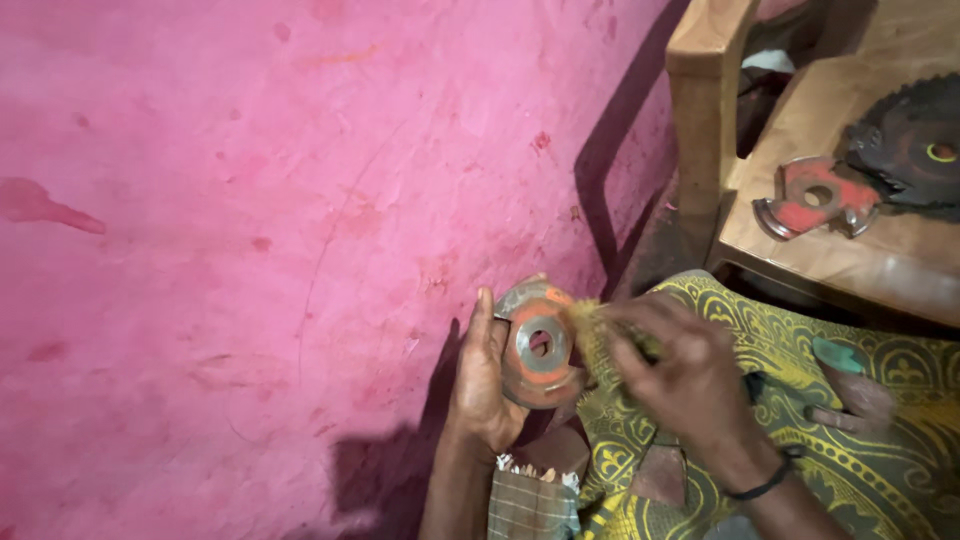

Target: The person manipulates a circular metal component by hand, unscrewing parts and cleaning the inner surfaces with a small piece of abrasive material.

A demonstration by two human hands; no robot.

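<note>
A: Head view, surroundings?
B: Pink wall (250, 200) across the whole left side, just behind the left hand (485, 375). Wooden chair leg (700, 110) upright at upper right. Beside it, wooden table (850, 255) carrying a red three-winged cutter (815, 195) and a dark toothed saw blade (905, 135), the blade overlapping the cutter's right edge. Yellow patterned cloth (800, 400) over the lap, under the right forearm. Green-handled tool (845, 360) lying on that cloth, well apart from both hands.

A: Location and grip of the disc?
B: Round orange cutter disc (540, 345) held low in centre frame, between wall and lap. Left hand clamped on the disc's left rim, fingers behind. Right hand (690, 380) closed on a frayed yellowish tuft (590, 325), pressed against the disc's right edge; motion-blurred.

A: Open room?
B: Narrow gap on the wall side. Table edge well above and to the right. Free space directly above the disc.

A: Orientation?
B: Flat face with silver hub and centre bore turned up toward the camera, slightly tilted rightward. Round part, no long axis.
</note>
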